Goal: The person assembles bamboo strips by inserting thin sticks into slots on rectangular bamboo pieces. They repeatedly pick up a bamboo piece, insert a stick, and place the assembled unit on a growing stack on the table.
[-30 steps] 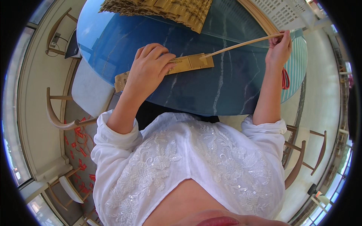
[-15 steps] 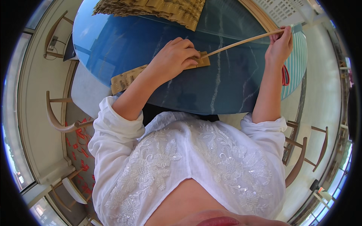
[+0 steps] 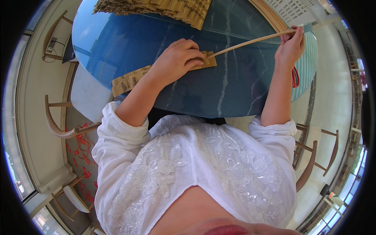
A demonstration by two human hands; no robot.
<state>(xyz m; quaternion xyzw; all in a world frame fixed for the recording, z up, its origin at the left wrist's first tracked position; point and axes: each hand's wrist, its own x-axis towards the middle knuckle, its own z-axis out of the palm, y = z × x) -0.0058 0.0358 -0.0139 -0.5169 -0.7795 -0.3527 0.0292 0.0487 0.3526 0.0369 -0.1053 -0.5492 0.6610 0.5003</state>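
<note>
A long brown printed paper sleeve (image 3: 131, 80) lies slantwise near the table's front edge. My left hand (image 3: 174, 62) rests across its middle, fingers curled and pinching it near its right end. From there a pale wooden chopstick (image 3: 250, 44) slants up to the right, its lower tip at the sleeve's mouth. Whether it is one stick or a pair lying together I cannot tell. My right hand (image 3: 290, 49) is closed around the upper end, over the table's right side. How deep the tip sits in the sleeve is hidden.
A large pile of the same paper sleeves (image 3: 156, 9) covers the far left of the glossy blue table (image 3: 196, 98). Long wooden sticks (image 3: 270, 15) lie at the far right beside a white perforated basket (image 3: 290, 11). A red band (image 3: 295, 77) lies by my right wrist. Wooden chairs (image 3: 62, 133) stand around.
The chopstick's lower tip and my left fingers have shifted very slightly left with the whole view. Both hands keep their grips.
</note>
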